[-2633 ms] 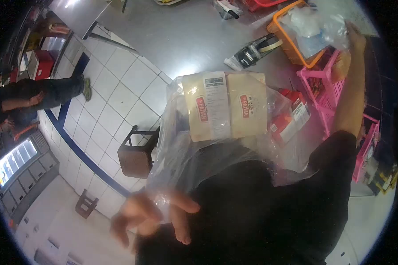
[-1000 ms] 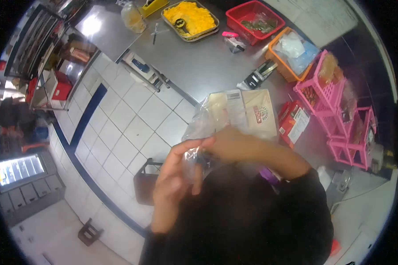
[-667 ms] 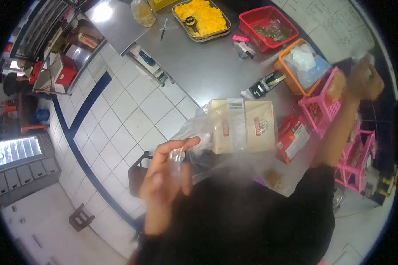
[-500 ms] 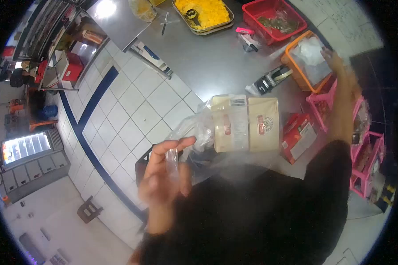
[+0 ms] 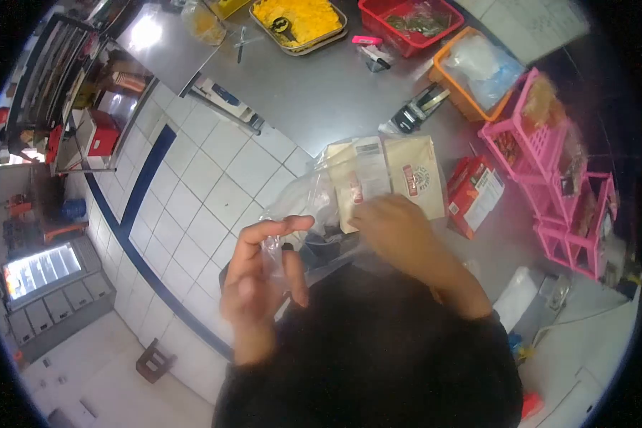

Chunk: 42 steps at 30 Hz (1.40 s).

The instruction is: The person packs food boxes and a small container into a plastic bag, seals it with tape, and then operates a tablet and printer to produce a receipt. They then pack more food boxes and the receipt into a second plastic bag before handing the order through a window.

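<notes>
My left hand [image 5: 255, 274] is curled around a gathered, clear strip of a plastic bag [image 5: 303, 196], index finger and thumb apart at the tips. The bag spreads from there toward two cream-coloured paper packs with red labels, lying side by side at the table's near edge. Clear film covers the left pack [image 5: 346, 175]; the right pack [image 5: 417, 167] has a round printed mark. Over the lower part of the packs is my right hand [image 5: 396, 228], its fingers bent inward and slightly blurred. Whatever its fingertips hold is hidden.
A tape dispenser [image 5: 417, 110] and a red box [image 5: 474, 196] flank the packs. Farther back are an orange basket [image 5: 471, 107] with plastic bags, a red basket [image 5: 406, 46] and a tray of yellow food [image 5: 299, 43]. Pink racks [image 5: 542, 171] stand right; tiled floor [image 5: 214, 171] lies left.
My right hand has come back from the orange basket to the packs. The left hand keeps its grip on the plastic, and the bag looks more spread out. The view has shifted slightly.
</notes>
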Motion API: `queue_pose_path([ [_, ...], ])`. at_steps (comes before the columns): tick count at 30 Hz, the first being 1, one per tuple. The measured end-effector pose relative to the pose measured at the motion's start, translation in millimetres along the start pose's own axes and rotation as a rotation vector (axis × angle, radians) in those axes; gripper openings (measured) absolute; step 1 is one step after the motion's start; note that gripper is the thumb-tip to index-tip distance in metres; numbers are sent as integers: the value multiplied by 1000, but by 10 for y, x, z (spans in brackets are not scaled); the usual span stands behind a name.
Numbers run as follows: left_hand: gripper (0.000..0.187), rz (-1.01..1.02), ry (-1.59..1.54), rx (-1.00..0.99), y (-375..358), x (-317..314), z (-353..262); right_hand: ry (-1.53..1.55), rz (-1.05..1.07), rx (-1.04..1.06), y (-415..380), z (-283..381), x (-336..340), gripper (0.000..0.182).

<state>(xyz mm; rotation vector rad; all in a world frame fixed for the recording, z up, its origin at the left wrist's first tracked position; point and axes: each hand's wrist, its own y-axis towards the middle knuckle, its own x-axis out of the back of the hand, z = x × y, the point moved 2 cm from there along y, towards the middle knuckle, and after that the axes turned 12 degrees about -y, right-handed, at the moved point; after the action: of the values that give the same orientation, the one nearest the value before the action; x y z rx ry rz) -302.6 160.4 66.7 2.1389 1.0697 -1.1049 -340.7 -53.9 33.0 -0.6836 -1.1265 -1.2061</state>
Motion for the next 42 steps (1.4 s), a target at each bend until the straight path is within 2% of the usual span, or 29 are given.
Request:
queue_pose_path([
  [1, 70, 40, 8, 24, -29, 21, -11, 94, -38, 93, 137, 11, -142, 8],
  [3, 70, 40, 25, 63, -100, 17, 2, -46, 90, 160, 287, 135, -799, 8],
  [4, 70, 21, 40, 96, -135, -10, 24, 166, 55, 82, 316, 142, -1315, 11],
  [5, 70, -86, 111, 104, -174, -113, 29, 64, 192, 86, 340, 127, -1813, 14],
  [6, 70, -48, 104, 111, -196, -111, 6, -40, 328, 105, 430, 168, -2149, 17],
  [7, 70, -71, 144, 113, -198, -83, 19, -463, 646, 174, 549, 202, -2218, 20],
  [8, 71, -91, 181, 120, -201, -61, 38, -494, 642, 124, 565, 200, -2036, 20],
  [10, 68, -53, 151, 100, -220, -20, 26, 77, 709, -276, 551, 183, -1607, 27],
  [11, 66, -52, 108, 72, -227, 26, -1, 48, 700, -299, 546, 143, -1274, 27],
  [13, 62, -53, 30, 30, -193, 64, -31, 103, 499, 6, 468, 84, -482, 23],
  [15, 63, -39, 14, 27, -147, 119, -5, 288, 212, 4, 370, -334, 260, 22],
  [16, 63, -38, 17, 31, -127, 123, 18, 302, -29, -40, 240, -641, 532, 22],
  [17, 63, -55, 19, 32, -99, 46, 27, 546, -117, -347, 98, -1013, 700, 26],
  [18, 63, -48, 24, 26, -74, 39, 55, 705, -147, -579, 42, -1065, 1106, 24],
  [19, 62, -54, 24, 67, -49, 53, 83, 701, -190, -593, -91, -1647, 1075, 22],
  [22, 62, -60, 34, 96, 88, -27, 175, 1013, -689, -597, -98, -2900, 1100, 23],
  [23, 63, -98, 67, 104, 135, -56, 205, 1020, -696, -587, -8, -3147, 1102, 23],
  [25, 63, -151, 97, 109, 260, -79, 296, 822, -883, -920, 53, -3654, 1081, 23],
  [26, 63, -153, 108, 116, 315, -97, 338, 833, -887, -927, 50, -4058, 923, 23],
  [27, 63, -181, 121, 112, 356, -116, 370, 298, -632, -1091, -29, -4552, 682, 29],
  [29, 63, -224, 144, 123, 396, -125, 440, -221, -326, -1193, -169, -4952, 427, 35],
  [31, 64, -290, 154, 90, 436, -113, 494, -575, -5, -1002, -141, -5001, 312, 45],
  [32, 64, -303, 154, 91, 467, -114, 509, -569, 6, -997, -102, -5051, 305, 45],
  [34, 65, -387, 170, 57, 499, -117, 519, -583, -221, -1079, 180, -4720, 672, 43],
  [35, 63, -441, 208, -6, 501, -100, 543, -576, -207, -1072, 279, -4682, 739, 43],
  [37, 63, -478, 237, -14, 561, -155, 538, -483, -332, -916, 444, -4714, 817, 42],
  [38, 63, -501, 262, -27, 588, -174, 532, -477, -327, -912, 470, -4812, 780, 42],
  [40, 65, -480, 207, -37, 604, -156, 568, -464, -164, -880, 543, -4923, 688, 37],
  [42, 66, -441, 278, -28, 621, -183, 573, -384, -137, -907, 590, -4854, 812, 36],
])
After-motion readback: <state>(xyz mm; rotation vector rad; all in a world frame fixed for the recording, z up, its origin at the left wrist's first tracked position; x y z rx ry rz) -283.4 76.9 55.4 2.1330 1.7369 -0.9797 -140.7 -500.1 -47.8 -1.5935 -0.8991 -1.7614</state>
